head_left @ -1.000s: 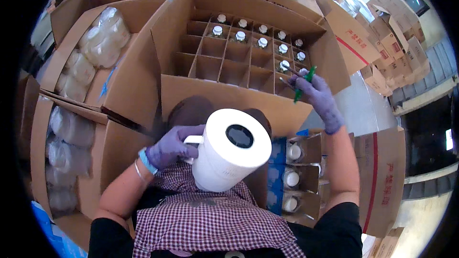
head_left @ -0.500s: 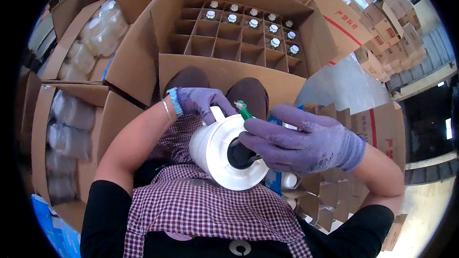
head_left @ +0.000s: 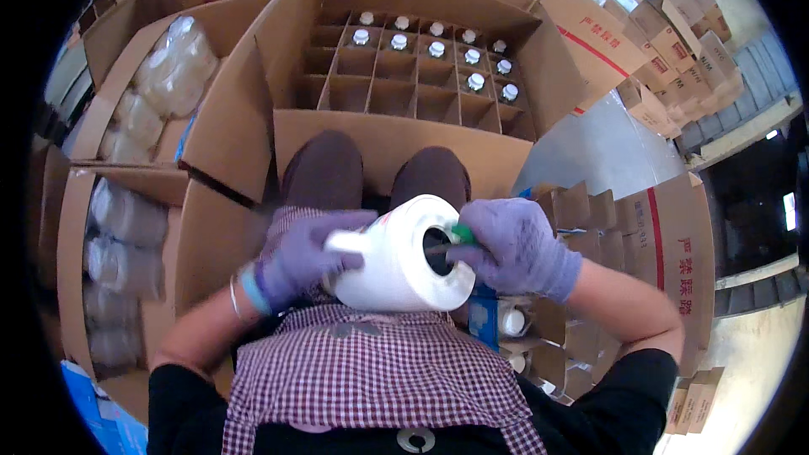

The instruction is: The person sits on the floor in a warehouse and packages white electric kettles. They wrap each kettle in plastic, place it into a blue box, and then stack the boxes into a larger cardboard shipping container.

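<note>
Over my lap, a white roll-like cylinder [head_left: 389, 265] lies tilted, its round end with a dark central hole facing to the right. A pale piece sticks out from its left side. My left hand [head_left: 308, 253], in a purple glove and smeared by motion, grips the cylinder there. My right hand [head_left: 514, 244], gloved too, is closed on a green-handled tool [head_left: 462, 233] at the rim of the hole. A thin metal-looking part of it reaches into the opening. My fingers hide most of the tool, so its exact kind is unclear.
Ahead stands a divided carton [head_left: 404, 128] holding several white-capped bottles [head_left: 436, 49]. On the left, open boxes hold clear-wrapped containers [head_left: 126, 211]. A carton with dividers [head_left: 581, 244] is at my right, near a white-capped container [head_left: 511, 321]. Stacked cartons [head_left: 674, 59] stand far right.
The cylinder has turned so its hole faces more to the right. My left hand has moved left and down along it; my right hand has closed around the green handle.
</note>
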Demonstrator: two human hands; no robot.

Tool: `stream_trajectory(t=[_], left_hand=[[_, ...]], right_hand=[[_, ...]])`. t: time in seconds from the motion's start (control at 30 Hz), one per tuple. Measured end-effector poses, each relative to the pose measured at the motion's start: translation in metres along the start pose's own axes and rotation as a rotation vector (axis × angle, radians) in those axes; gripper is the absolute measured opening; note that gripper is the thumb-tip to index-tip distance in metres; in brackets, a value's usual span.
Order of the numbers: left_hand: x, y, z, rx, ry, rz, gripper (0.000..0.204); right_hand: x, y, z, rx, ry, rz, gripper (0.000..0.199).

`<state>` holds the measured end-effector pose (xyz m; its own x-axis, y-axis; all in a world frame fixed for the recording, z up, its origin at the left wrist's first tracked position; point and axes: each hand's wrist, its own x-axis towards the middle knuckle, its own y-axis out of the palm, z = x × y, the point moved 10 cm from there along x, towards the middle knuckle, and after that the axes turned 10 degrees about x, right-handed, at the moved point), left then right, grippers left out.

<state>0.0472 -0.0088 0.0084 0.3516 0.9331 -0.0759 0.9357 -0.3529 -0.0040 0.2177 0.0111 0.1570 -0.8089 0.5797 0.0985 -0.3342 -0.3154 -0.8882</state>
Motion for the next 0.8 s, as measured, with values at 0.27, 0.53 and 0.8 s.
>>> stream_trajectory(t=[0.27, 0.53, 0.8], left_hand=[[0.007, -0.026, 0.017, -0.239, 0.024, -0.371, 0.057], [0.022, -0.003, 0.035, 0.184, 0.015, -0.117, 0.101], [-0.109, -0.247, -0.045, 0.959, 0.046, -0.813, 0.050]], right_hand=[[0.047, -0.050, -0.106, 0.565, -0.125, -0.773, 0.012], [0.085, -0.001, -0.397, -0.279, 0.779, -0.373, 0.031], [0.046, 0.065, -0.457, -0.249, 0.758, -0.341, 0.042]])
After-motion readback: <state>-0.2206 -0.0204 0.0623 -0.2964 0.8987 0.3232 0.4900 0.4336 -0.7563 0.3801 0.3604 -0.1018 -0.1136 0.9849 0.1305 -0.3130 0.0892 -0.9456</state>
